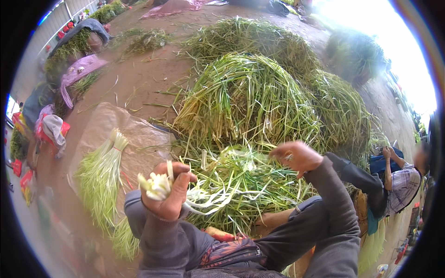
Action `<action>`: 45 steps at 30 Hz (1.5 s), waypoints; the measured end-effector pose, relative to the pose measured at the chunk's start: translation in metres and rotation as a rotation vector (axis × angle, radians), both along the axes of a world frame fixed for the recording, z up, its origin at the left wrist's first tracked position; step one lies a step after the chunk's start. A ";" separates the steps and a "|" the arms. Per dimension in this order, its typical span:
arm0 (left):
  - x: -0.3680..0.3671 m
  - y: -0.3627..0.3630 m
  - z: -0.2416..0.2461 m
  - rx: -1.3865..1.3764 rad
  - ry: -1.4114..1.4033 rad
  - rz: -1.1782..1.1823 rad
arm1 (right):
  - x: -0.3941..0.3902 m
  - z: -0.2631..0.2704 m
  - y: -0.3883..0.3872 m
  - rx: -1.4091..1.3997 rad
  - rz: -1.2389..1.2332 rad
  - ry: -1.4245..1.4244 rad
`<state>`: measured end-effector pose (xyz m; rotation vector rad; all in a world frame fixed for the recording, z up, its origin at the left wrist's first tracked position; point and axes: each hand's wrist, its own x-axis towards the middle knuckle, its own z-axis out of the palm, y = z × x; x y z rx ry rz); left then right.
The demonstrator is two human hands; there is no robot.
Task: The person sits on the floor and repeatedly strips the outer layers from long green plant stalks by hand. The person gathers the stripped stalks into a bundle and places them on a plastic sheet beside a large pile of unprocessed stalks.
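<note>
My left hand [168, 198] is closed around a small bundle of pale allium stalks [156, 187], their whitish cut-looking ends toward me. White and green leaves [212, 199] trail from that fist to the right. My right hand [295, 158] hovers above the loose green leaves, blurred by motion, its fingers apart and nothing visible in them. Under both hands lies a heap of loose leaves [250, 177]. Left of my left hand, a tied bunch of the stalks [116, 147] rests on a brown plastic sheet [94, 128], a thin red band around it near the pale ends.
Beyond the loose leaves rises a large pile of long green stalks [250, 90]. Another person [403, 187] sits at the right with hands together. Cloth-covered heaps and a pink checked cloth [81, 69] line the left. Bright light washes out the upper right.
</note>
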<state>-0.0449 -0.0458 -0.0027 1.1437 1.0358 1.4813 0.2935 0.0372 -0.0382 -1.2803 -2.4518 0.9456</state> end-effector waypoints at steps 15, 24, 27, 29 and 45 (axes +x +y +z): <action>-0.022 -0.012 -0.017 0.142 0.135 0.111 | 0.059 -0.155 0.155 -0.280 -0.587 -0.336; -0.018 -0.002 -0.016 -0.031 0.338 -0.065 | 0.029 -0.248 0.166 -0.305 -0.756 -0.171; -0.007 0.000 -0.020 0.084 0.223 0.160 | 0.045 -0.209 0.175 -0.064 -0.974 0.140; -0.004 0.001 -0.019 0.045 0.238 0.117 | 0.065 -0.159 0.186 0.194 -1.097 0.316; 0.013 0.011 -0.012 -0.015 0.114 0.006 | 0.049 0.116 0.007 0.370 -0.293 0.675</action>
